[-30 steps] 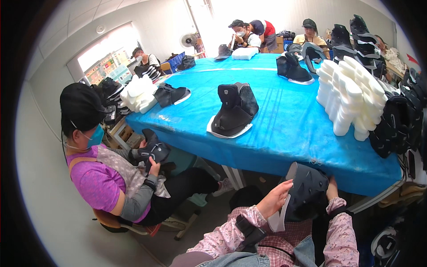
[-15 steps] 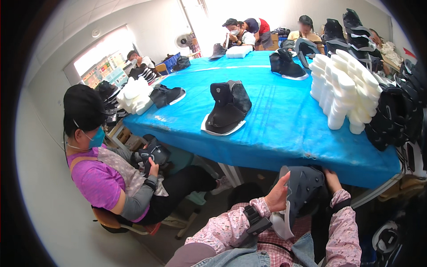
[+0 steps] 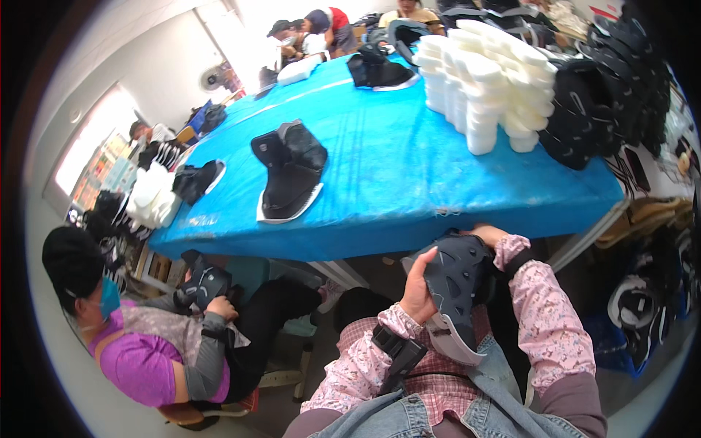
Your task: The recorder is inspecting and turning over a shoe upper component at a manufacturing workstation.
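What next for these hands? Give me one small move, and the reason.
I'd probably draw the dark boot piece back a little: the left hand is at its left side, while the right hand, at its far end, seems cramped close to the blue table cover.

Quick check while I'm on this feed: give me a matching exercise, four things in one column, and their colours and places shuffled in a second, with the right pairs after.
Things:
1. Large foam stack
2. Table cover
3. Co-worker's shirt
4. Held boot

Colours and places:
A. Purple, at the lower left of the picture
B. Dark, against the left hand
C. White, standing on the table
D. Blue, spread across the tabletop

Right pairs: 1-C, 2-D, 3-A, 4-B
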`<action>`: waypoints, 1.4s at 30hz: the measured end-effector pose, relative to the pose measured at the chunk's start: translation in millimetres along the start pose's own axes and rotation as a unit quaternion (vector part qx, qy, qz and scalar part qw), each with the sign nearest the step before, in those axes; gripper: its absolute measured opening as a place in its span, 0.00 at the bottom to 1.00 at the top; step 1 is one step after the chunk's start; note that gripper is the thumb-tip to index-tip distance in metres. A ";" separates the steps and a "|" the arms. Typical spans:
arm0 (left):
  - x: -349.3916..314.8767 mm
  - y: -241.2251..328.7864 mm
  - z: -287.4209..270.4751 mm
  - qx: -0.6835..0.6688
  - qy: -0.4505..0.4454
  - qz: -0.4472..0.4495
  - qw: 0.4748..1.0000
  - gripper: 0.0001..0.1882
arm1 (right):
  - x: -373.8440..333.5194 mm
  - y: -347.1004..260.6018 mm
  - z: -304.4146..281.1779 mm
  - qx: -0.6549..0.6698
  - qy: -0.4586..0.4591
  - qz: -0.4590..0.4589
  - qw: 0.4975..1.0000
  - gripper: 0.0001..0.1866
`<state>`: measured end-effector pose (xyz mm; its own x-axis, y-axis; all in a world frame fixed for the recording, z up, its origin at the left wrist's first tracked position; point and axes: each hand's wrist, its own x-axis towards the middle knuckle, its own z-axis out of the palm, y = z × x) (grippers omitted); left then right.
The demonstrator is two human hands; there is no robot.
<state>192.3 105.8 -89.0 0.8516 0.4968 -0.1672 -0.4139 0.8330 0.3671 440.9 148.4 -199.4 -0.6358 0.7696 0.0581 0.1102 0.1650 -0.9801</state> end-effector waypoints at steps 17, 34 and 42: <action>19.2 -8.5 -12.3 0.022 0.072 0.073 0.994 0.26 | 17.1 -32.5 13.3 -0.194 0.360 0.316 0.856 0.35; 19.2 -14.7 -14.0 0.038 0.098 0.060 0.993 0.26 | 24.3 -6.1 24.2 -0.265 0.356 0.394 0.805 0.18; 26.2 -15.7 -35.2 0.061 0.100 0.048 0.992 0.26 | 17.2 -20.7 28.8 -0.186 0.458 0.408 0.768 0.22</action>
<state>209.8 114.3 -131.3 0.7245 0.6210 -0.2992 -0.4383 0.7500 0.4954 405.7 140.5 -183.6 0.5449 0.7938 -0.2701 0.5056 -0.5681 -0.6493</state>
